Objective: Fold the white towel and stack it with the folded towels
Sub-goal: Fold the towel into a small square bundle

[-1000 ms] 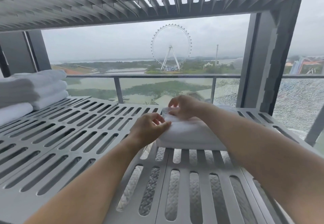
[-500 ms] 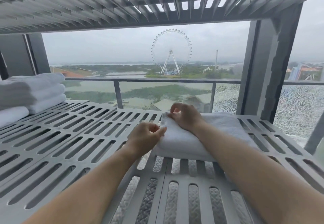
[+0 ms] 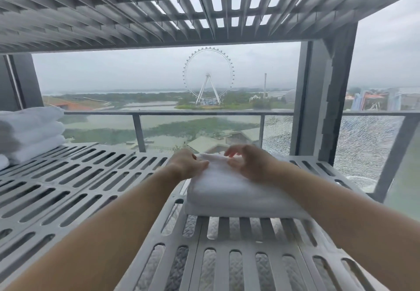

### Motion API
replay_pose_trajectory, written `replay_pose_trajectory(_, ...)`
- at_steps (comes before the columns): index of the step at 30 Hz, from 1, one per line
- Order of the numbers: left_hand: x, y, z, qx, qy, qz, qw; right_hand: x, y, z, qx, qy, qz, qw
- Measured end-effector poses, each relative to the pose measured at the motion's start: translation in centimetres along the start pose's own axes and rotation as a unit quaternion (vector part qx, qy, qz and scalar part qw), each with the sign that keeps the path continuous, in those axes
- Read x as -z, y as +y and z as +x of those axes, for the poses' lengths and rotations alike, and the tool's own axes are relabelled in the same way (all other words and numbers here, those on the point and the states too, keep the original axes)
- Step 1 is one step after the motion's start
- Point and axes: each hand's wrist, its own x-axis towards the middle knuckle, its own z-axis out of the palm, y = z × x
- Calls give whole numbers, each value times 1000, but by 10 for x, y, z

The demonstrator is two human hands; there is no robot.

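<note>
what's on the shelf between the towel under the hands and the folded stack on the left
Nothing: in the head view, only bare slotted shelf runs between the white towel and the folded towels. The left hand rests at the towel's left edge.

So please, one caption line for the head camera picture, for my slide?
Both hands, left hand and right hand, on a folded white towel on a slatted shelf.

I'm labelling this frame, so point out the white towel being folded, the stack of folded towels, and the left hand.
white towel (image 3: 229,190), head view, top face
folded towels (image 3: 31,131), head view, stack's front side
left hand (image 3: 186,164), head view, back of hand
</note>
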Motion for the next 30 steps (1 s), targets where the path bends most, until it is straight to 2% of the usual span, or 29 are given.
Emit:
replay_pose_trajectory(5,-16,6,4,7,60,-38,997,10,19,-15,-34,-13,13,999)
replay_pose_trajectory(8,-25,8,3,21,83,3,996,5,23,-16,-29,-24,13,999)
replay_pose_trajectory(15,-19,3,4,57,19,57,997,6,29,-20,-37,33,-15,999)
replay_pose_trajectory(17,-19,6,0,48,42,57,996,8,33,-24,-52,-8,-32,998)
replay_pose_trajectory(19,-17,11,-6,23,93,102,990,8,34,-26,-58,-60,-63,995)
replay_pose_trajectory(21,-18,20,-9,-53,125,157,978,9,34,-24,-60,-86,-84,991)
replay_pose_trajectory(23,-19,32,-12,-154,85,179,968,12,32,-21,-65,-76,-73,992)
replay_pose_trajectory(25,-26,40,-15,-211,-32,169,962,12,31,-22,-44,8,-48,998)
replay_pose_trajectory(27,-33,35,-14,-185,-133,157,961,11,33,-25,-3,83,-31,996)
replay_pose_trajectory(28,-36,29,-11,-158,-156,156,962,11,36,-26,1,77,-21,997)
replay_pose_trajectory(30,-39,20,-7,-115,-174,164,964,12,43,-31,-41,-2,8,999)
